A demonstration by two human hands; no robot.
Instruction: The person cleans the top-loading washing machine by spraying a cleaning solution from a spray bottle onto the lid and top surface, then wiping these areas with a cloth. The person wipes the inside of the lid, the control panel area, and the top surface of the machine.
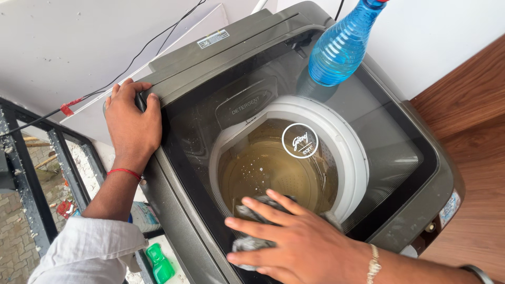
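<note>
Bottle: blue bottle (pixel 341 46) is standing beyond both hands.
Left hand (pixel 131 123): gripping washer lid (pixel 384 152) corner.
Right hand (pixel 294 242): fingers spread, pressing grey cloth (pixel 252 210) on glass.

The glass lid (pixel 368 137) lay shut over the washer (pixel 173 210), closing off the tub (pixel 279 168) beneath; no hand could go in from above. On the lid, the blue bottle (pixel 342 47) stood at 12 o'clock, blocking that far edge. The right hand (pixel 300 247) lay flat on a grey cloth (pixel 247 244) at 6 o'clock. The left hand (pixel 131 123) gripped the lid's corner at 9 o'clock. Between bottle and right hand the glass was bare, from the centre out to 3 o'clock. At 8 o'clock a black railing (pixel 26 179) hemmed the gap beside the washer.
</note>
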